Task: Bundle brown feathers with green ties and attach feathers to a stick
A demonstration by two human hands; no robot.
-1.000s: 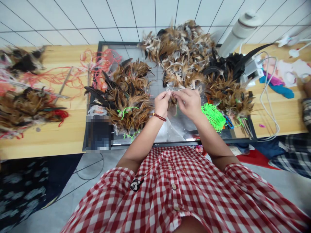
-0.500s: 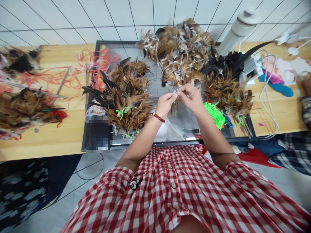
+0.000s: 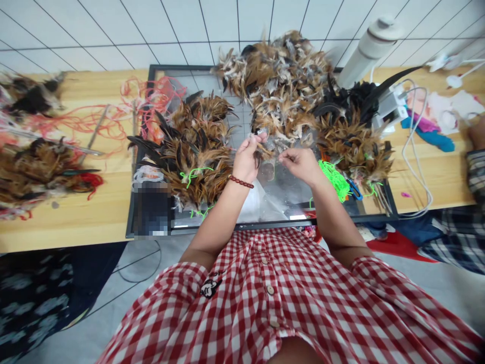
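Note:
Over the middle of the black-framed glass board [image 3: 278,189], my left hand [image 3: 246,161] is closed on a small brown feather [image 3: 265,151] that sticks out to the right of its fingers. A short gap to the right, my right hand [image 3: 301,164] has thumb and fingers pinched together; what they hold, if anything, is too small to make out. Just behind both hands rises a large pile of loose brown and white feathers [image 3: 280,96]. Tied brown feather bunches [image 3: 200,156] lie left of my left hand. Bright green string [image 3: 335,179] lies beside my right wrist.
More brown feathers [image 3: 354,146] lie on the right, near black feathers [image 3: 352,98] and a white bottle [image 3: 366,50]. Pink string [image 3: 98,121] tangles across the left tabletop. A white cable [image 3: 426,167] loops on the right. Another person's plaid sleeve [image 3: 475,172] shows at the right edge.
My hands were together at the fingertips and have moved apart. The left hand has shifted left and turned, showing the feather; the right has drawn back to the right and nearer me.

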